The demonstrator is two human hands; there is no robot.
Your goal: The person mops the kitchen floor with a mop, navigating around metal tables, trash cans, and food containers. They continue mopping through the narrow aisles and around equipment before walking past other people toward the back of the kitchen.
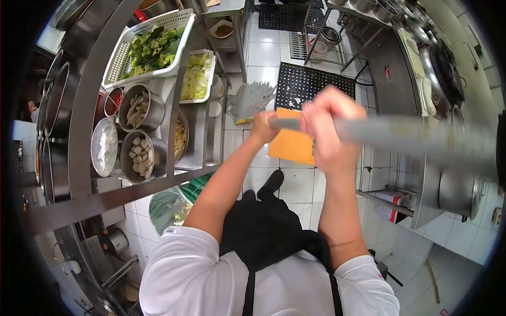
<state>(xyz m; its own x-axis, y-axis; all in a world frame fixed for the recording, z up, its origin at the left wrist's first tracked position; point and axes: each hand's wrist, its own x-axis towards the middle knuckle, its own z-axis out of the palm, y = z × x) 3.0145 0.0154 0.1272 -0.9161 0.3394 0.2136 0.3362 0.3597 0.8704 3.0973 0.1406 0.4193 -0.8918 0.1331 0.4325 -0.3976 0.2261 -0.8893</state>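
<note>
A long grey pole (379, 129) slants across the view, its near end large and blurred at the right. My left hand (265, 126) is wrapped round its lower part. Higher up the pole, my right hand (331, 126) grips it, slightly blurred. Beyond my left hand, a grey mop head (251, 100) lies spread on the tiled floor, with a yellow piece near its base. An orange sheet (290, 141) shows below and behind the pole, between my hands; what it rests on is unclear. Part of it is hidden by my right hand.
Black perforated mats (300, 84) lie on the floor ahead. At the left, a metal shelf (197, 126) holds a white basket (113, 73) of greens and several pots. A stove counter (390, 68) runs along the right. A clear-lined bin (161, 208) stands beside my left arm.
</note>
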